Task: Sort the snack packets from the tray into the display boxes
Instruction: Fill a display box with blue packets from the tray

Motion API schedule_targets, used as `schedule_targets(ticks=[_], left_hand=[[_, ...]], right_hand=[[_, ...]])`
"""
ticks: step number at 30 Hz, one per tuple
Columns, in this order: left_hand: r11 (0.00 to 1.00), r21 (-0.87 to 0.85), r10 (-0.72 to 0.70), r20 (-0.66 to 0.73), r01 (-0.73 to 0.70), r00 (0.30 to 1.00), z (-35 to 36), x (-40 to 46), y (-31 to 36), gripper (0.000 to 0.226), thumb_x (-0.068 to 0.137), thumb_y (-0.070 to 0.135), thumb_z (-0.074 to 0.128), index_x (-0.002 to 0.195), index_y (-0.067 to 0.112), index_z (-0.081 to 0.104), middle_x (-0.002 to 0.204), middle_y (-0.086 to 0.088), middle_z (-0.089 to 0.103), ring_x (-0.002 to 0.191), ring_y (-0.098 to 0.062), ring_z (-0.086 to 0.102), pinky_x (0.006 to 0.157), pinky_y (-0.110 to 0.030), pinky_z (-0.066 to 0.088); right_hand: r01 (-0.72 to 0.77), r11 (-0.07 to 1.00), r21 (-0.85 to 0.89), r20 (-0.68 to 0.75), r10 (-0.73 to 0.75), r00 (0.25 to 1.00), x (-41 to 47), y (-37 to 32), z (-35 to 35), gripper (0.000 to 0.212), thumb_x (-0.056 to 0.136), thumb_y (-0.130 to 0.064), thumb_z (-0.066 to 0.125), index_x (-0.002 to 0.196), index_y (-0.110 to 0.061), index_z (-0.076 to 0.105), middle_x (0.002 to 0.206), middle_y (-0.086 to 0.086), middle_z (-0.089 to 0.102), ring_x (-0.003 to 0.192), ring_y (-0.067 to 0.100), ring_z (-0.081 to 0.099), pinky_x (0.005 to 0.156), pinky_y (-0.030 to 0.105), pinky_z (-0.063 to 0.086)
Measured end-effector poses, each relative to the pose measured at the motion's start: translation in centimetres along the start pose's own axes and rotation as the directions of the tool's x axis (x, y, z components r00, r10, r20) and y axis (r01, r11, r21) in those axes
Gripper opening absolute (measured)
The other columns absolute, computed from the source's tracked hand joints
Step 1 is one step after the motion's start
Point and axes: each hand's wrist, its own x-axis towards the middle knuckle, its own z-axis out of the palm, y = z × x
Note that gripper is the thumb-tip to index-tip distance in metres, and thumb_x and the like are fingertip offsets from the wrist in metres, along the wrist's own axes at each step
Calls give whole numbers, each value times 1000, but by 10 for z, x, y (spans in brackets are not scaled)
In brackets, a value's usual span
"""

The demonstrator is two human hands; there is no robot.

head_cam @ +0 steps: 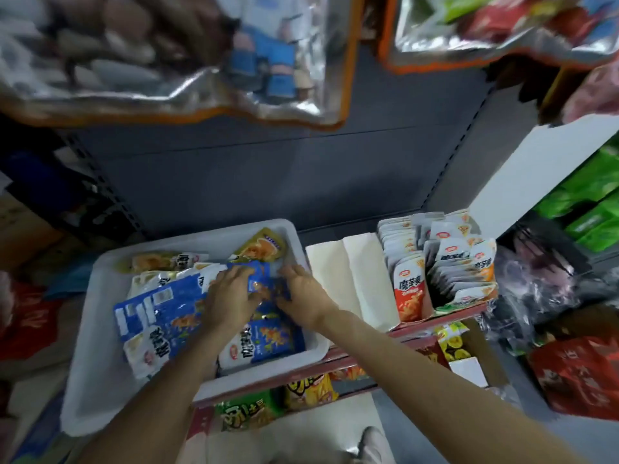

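Blue snack packets (174,316) are being gathered in the white tray (100,380) at lower left of the frame. Both the left hand (231,296) and right hand (301,298) press on them, fingers seemingly curling around the stack. Next, a lift toward the display boxes (445,272) at centre right is called for.

A grey shelf (335,182) with a red front edge carries a white tray (100,380) on the left, overhanging the near edge. Just right of it sits an empty cream box (355,276), then a display box (445,309) packed with upright packets (410,289).
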Motion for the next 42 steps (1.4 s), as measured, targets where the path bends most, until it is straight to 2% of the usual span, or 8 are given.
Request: schedule_targets(ticks=[4, 8, 15, 21, 25, 29, 36, 42], left_hand=[[996, 89, -46, 188, 30, 981, -4, -2, -38, 86, 79, 45, 70, 148, 17, 27, 157, -5, 14, 144, -25, 12, 116, -37, 17], [999, 52, -18, 236, 6, 972, -7, -3, -51, 87, 79, 49, 68, 148, 17, 25, 158, -5, 9, 145, -23, 9, 115, -35, 15], [999, -32, -4, 175, 10, 985, -10, -5, -52, 74, 84, 28, 68, 146, 19, 28, 156, -6, 19, 143, -24, 16, 114, -34, 20], [843, -538, -97, -131, 12, 987, -26, -2, -24, 90, 79, 13, 74, 149, 17, 18, 141, -9, 43, 127, -22, 43, 103, -33, 39], [719, -695, -170, -131, 32, 977, -41, 4, 3, 70, 82, 16, 72, 140, 11, 33, 113, -4, 60, 106, -19, 59, 89, -36, 50], [578, -816, -15, -30, -15, 999, -50, 2, 38, 14, 87, 6, 63, 86, 17, 55, 78, 4, 63, 71, -9, 63, 67, -29, 56], [600, -797, 168, 33, -76, 985, -34, 4, 98, 9, 89, 9, 62, 95, 6, 57, 86, -11, 66, 79, -20, 64, 72, -37, 56], [844, -442, 321, -38, -304, 946, -7, 18, 117, 43, 86, 11, 63, 127, 9, 50, 124, -7, 55, 115, -20, 52, 97, -30, 40]], right_hand=[[-95, 990, -103, 199, 114, 973, 34, -7, 41, 75, 90, -19, 59, 147, -4, 12, 151, 18, 20, 138, 33, 27, 113, 37, 27], [-114, 980, -163, 228, 149, 962, 53, -4, 56, 82, 92, -17, 56, 150, -9, -1, 156, 13, 8, 143, 29, 17, 116, 34, 18], [-119, 898, -423, 46, 152, 987, 51, -8, 61, 73, 84, -29, 68, 142, -12, 28, 135, 16, 36, 126, 33, 35, 99, 42, 41], [-68, 998, -3, -172, 67, 983, 41, -13, 28, 21, 90, -19, 58, 108, -9, 61, 110, 15, 60, 96, 34, 59, 80, 34, 47], [18, 848, 530, -205, 108, 973, 20, -15, -2, 10, 88, -12, 64, 98, -13, 64, 80, -2, 66, 76, 19, 67, 67, 36, 59], [95, 836, 541, -267, 64, 962, 2, 0, -37, 24, 83, 3, 64, 103, -9, 60, 85, -2, 65, 73, 14, 63, 59, 23, 53], [156, 808, 568, -348, 64, 935, -27, 40, -85, 85, 77, 15, 63, 142, -29, 28, 113, -8, 61, 100, 17, 65, 78, 38, 56], [161, 829, 536, -484, 145, 863, -49, 68, -111, 80, 81, 18, 54, 133, -37, 30, 110, -7, 59, 97, 18, 66, 77, 45, 57]])
